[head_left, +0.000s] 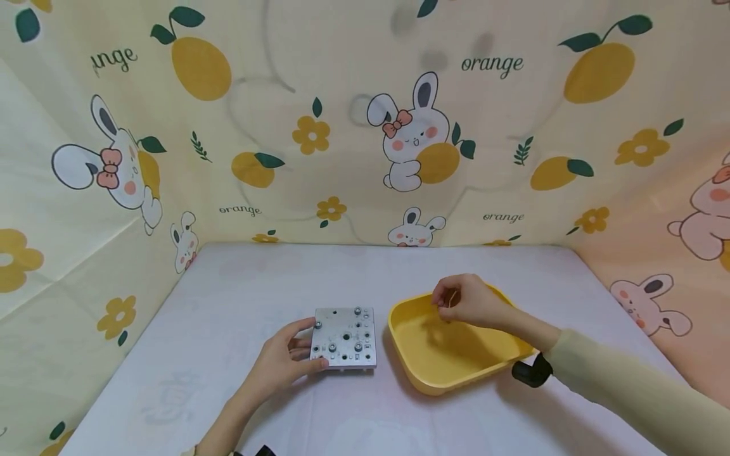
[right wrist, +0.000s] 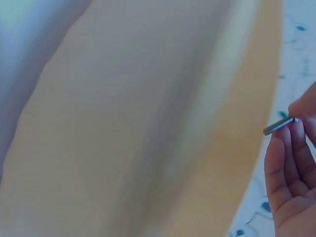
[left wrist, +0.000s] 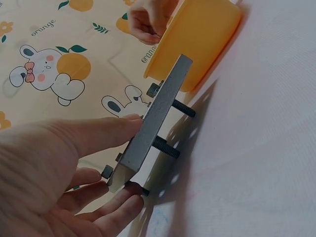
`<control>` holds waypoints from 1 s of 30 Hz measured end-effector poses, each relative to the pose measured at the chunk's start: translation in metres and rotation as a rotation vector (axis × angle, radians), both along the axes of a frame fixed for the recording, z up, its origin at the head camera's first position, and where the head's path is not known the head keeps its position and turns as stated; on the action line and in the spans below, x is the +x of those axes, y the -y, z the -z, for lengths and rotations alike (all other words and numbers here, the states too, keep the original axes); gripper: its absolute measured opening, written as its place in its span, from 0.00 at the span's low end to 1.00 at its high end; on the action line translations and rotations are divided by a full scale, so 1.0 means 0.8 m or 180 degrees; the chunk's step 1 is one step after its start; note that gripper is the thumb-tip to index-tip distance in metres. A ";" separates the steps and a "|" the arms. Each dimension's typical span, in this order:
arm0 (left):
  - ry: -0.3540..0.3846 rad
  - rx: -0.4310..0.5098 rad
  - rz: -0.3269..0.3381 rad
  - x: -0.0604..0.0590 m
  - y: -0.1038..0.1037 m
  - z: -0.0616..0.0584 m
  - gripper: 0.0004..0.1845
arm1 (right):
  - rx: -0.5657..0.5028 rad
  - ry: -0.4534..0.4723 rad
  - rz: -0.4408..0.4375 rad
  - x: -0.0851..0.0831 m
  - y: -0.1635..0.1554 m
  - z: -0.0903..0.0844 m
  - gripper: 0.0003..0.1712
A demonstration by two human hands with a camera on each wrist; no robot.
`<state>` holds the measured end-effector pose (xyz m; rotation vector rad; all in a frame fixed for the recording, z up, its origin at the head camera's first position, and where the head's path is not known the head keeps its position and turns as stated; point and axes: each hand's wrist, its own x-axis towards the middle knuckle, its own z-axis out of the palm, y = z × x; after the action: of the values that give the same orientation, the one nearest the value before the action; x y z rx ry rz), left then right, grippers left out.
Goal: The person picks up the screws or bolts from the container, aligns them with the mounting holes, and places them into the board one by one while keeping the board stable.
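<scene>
A square silver metal plate with holes and several bolts is held at its left edge by my left hand. In the left wrist view the thumb presses the plate's face while other fingers curl behind its lower corner. Threaded bolt shanks stick out of the plate's underside, and it is tilted above the tabletop. My right hand hovers over the yellow bin. Between its thumb and fingertips it pinches a small threaded metal screw, seen in the right wrist view.
The white-covered tabletop carries the bin, which stands just right of the plate. Cloth walls printed with rabbits and oranges enclose the back and both sides. Black wrist cameras sit on the forearms.
</scene>
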<state>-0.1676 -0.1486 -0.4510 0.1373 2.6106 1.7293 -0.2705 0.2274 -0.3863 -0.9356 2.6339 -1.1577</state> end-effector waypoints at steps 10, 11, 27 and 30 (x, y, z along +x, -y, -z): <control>-0.0050 0.0011 0.0061 0.002 0.006 0.002 0.45 | -0.1156 0.0199 0.0795 0.057 0.056 -0.033 0.07; -0.0060 0.0025 0.0084 0.002 0.006 0.003 0.45 | -0.1283 0.0206 0.0847 0.064 0.063 -0.036 0.07; -0.0127 -0.0046 0.0210 -0.006 0.010 -0.002 0.45 | -0.2408 0.0322 0.0723 0.114 0.209 0.010 0.08; -0.0127 -0.0006 0.0231 -0.001 0.012 0.000 0.45 | -0.2320 0.0521 0.0746 0.121 0.225 0.018 0.07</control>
<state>-0.1685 -0.1579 -0.4506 0.2659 2.5997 1.7183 -0.1735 0.0475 -0.4006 -0.5646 2.2370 -2.2205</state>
